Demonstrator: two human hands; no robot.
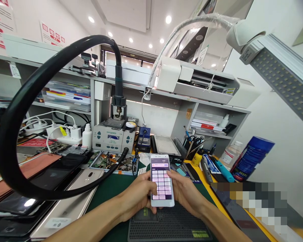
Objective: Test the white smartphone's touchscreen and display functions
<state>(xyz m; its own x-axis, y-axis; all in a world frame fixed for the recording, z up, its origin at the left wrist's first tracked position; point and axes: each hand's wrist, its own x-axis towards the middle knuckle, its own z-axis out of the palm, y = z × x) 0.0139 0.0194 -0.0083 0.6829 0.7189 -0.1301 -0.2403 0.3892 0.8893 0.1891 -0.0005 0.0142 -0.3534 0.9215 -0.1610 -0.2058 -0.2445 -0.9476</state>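
A white smartphone [162, 180] with a lit screen showing a pink grid of keys is held upright over a black perforated mat [171, 225]. My left hand [138, 195] wraps round the phone's left edge and back, thumb lying on the screen. On the phone's right side my right hand [184, 191] grips it too, with a fingertip touching the upper right of the screen.
A thick black hose [20, 107] loops from a grey rework station [113, 137] across the left. Several phones [63, 168] lie at the left. A tray of circuit parts [111, 162], a tool cup [192, 144], a blue can [252, 156] and an LED lamp [280, 70] surround the green mat [116, 188].
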